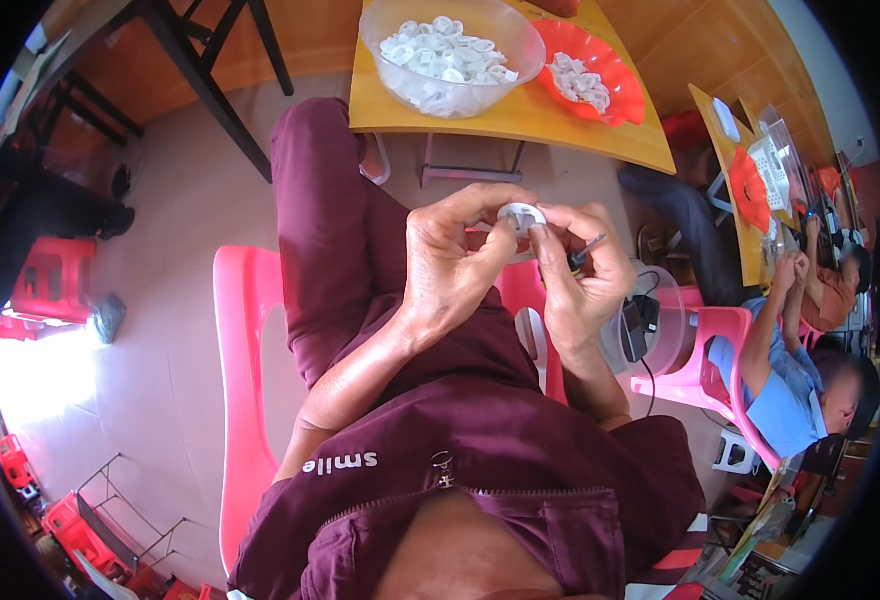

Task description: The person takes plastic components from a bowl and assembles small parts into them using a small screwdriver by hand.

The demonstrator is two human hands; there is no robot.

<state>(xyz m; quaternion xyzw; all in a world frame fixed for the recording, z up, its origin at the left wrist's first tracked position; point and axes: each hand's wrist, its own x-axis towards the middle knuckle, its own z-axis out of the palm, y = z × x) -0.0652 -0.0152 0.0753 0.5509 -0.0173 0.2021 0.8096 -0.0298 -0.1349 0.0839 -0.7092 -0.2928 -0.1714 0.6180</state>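
Note:
In front of my lap, a small white round plastic piece [522,212] with a raised rim is pinched between my two hands. My left hand [460,255] grips its left side with thumb and forefinger. From the other side, the thumb and forefinger of my right hand [585,275] close on it. A thin tool [577,260] with a metal shaft and a dark and yellow handle is tucked among my right fingers; its exact kind is partly hidden. Beyond my hands, a see-through bowl [380,75] holds many white round pieces, and a red scalloped dish [628,100] holds small whitish parts.
The yellow table [570,140] carries both containers. At right, a see-through tub [668,315] with a black adapter [642,318] and cable sits by a pink chair [715,350]. Two people work at another table farther right. A dark-legged table [215,85] stands at far left.

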